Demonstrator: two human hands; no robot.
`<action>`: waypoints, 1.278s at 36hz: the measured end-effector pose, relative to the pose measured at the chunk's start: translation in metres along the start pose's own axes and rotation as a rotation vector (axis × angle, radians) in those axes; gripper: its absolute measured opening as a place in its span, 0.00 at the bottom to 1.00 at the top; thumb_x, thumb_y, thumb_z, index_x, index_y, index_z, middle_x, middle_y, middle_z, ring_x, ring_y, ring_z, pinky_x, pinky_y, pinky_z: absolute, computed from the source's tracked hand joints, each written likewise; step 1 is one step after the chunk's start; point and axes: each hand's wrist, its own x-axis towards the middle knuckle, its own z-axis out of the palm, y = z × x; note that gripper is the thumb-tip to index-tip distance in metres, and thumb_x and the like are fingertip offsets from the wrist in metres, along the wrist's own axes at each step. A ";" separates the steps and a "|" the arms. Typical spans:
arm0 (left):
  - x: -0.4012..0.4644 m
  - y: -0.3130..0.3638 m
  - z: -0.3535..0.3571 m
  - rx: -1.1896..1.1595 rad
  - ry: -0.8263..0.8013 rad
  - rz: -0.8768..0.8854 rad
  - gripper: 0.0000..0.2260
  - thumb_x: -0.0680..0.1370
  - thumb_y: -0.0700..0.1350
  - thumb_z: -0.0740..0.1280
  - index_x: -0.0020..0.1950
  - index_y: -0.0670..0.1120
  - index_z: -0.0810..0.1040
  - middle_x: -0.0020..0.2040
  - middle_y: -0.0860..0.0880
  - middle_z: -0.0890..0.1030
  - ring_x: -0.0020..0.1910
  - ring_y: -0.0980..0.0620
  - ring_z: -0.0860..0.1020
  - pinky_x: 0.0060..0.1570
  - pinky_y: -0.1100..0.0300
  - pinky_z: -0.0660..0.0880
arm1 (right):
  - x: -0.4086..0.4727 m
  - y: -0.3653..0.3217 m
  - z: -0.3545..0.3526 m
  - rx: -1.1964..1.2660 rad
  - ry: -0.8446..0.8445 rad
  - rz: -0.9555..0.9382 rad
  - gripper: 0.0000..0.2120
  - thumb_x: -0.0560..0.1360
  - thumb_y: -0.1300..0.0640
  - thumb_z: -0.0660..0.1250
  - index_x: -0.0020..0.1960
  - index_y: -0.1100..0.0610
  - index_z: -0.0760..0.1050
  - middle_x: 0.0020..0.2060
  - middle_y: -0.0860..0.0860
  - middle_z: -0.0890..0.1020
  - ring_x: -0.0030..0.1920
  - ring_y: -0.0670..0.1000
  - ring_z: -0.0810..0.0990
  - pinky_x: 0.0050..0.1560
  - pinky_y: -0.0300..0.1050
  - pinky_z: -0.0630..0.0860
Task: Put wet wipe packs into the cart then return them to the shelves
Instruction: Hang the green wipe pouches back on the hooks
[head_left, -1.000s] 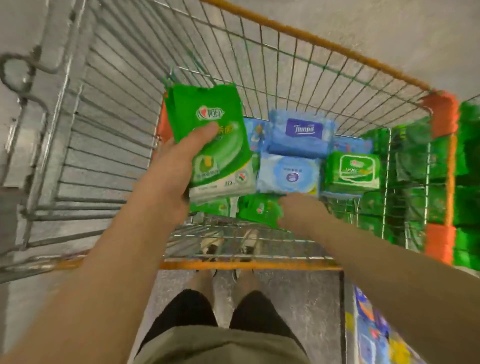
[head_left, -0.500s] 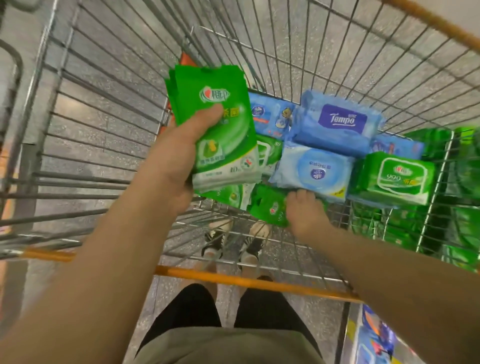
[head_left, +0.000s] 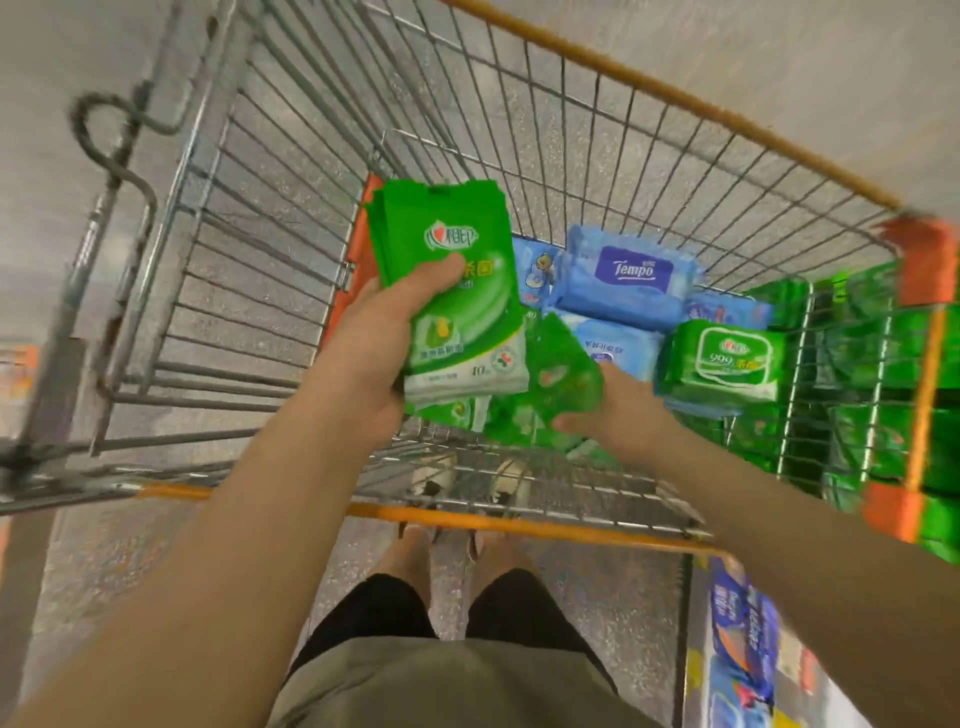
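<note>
Wipe packs: left hand (head_left: 374, 343) grips a stack (head_left: 457, 291), right hand (head_left: 618, 410) pinches one (head_left: 563, 374).

1. The place is a shop, most likely a supermarket aisle.
2. Both hands reach into a wire shopping cart (head_left: 597, 130) with orange plastic rim trim and corner guards, the kind stores provide.
3. Just beyond the right hand, packaged goods lie heaped in the cart: a blue Tempo pack (head_left: 631, 283) and a green wipe pack (head_left: 727, 358), all in sealed retail wrapping.
4. To the right of the right hand, outside the cart wall, rows of identical green packs (head_left: 878, 415) are stacked as shelf stock.
5. Below the right forearm, blue packaged goods (head_left: 740, 634) sit on a low shelf.
6. Beneath the cart lies a speckled grey floor (head_left: 597, 587).
</note>
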 end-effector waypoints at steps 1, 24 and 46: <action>-0.006 0.003 0.003 0.006 -0.021 0.004 0.26 0.69 0.49 0.74 0.66 0.45 0.80 0.55 0.43 0.87 0.50 0.44 0.87 0.47 0.46 0.84 | -0.014 -0.010 -0.010 0.200 0.084 0.019 0.15 0.70 0.51 0.79 0.52 0.45 0.77 0.49 0.48 0.84 0.51 0.51 0.83 0.53 0.47 0.78; -0.174 -0.028 0.142 0.590 -0.687 0.096 0.16 0.77 0.64 0.67 0.60 0.57 0.76 0.48 0.60 0.82 0.35 0.68 0.83 0.33 0.69 0.79 | -0.343 -0.088 -0.061 1.143 0.911 -0.018 0.24 0.66 0.50 0.74 0.61 0.53 0.79 0.52 0.51 0.87 0.53 0.56 0.86 0.61 0.63 0.78; -0.489 -0.284 0.198 0.789 -1.365 -0.303 0.16 0.67 0.49 0.68 0.48 0.45 0.89 0.49 0.41 0.87 0.42 0.46 0.87 0.48 0.52 0.82 | -0.666 0.064 0.107 1.121 1.578 0.215 0.18 0.74 0.36 0.67 0.62 0.38 0.75 0.50 0.38 0.85 0.52 0.41 0.83 0.61 0.54 0.79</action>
